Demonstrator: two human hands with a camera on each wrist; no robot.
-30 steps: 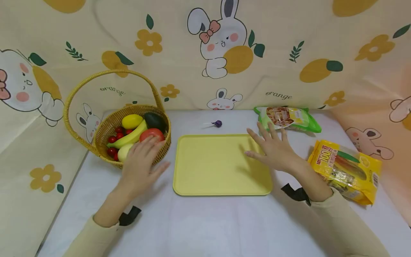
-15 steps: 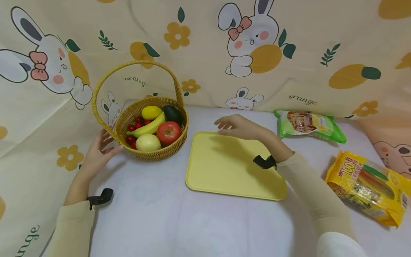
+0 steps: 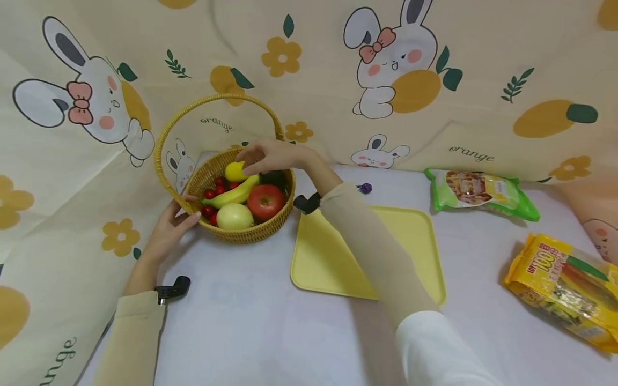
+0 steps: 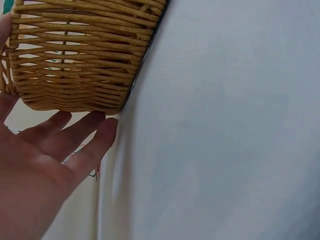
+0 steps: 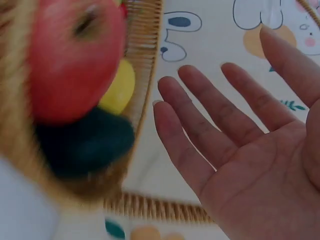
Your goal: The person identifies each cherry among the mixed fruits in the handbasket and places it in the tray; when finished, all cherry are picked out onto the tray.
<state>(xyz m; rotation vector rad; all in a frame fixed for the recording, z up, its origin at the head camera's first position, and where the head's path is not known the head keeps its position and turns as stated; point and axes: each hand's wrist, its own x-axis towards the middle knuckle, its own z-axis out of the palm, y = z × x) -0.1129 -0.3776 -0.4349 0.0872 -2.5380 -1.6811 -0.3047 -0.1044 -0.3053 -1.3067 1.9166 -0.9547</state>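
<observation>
A wicker basket (image 3: 241, 236) with a tall handle stands at the back left. In it lie a yellow lemon (image 3: 234, 172), a banana (image 3: 232, 197), a red apple (image 3: 265, 202), a pale round fruit (image 3: 235, 217), a dark green avocado (image 5: 82, 140) and several small red fruits (image 3: 209, 193). My left hand (image 3: 166, 236) touches the basket's left side, fingertips along its woven wall in the left wrist view. Over the basket reaches my right hand (image 3: 277, 155), its fingers loosely bent above the lemon and overlapping it in the head view. Nothing is held in the right palm.
A yellow tray (image 3: 333, 268) lies mid-table, partly beneath the right sleeve. Behind it is a purple lollipop (image 3: 365, 188). To the right are a green snack bag (image 3: 483, 193) and a yellow packet (image 3: 565, 289). A printed cloth (image 3: 318, 80) hangs behind.
My left hand has moved from in front of the basket to its left side. My right hand has swept left from above the tray to over the basket. The head view has turned left.
</observation>
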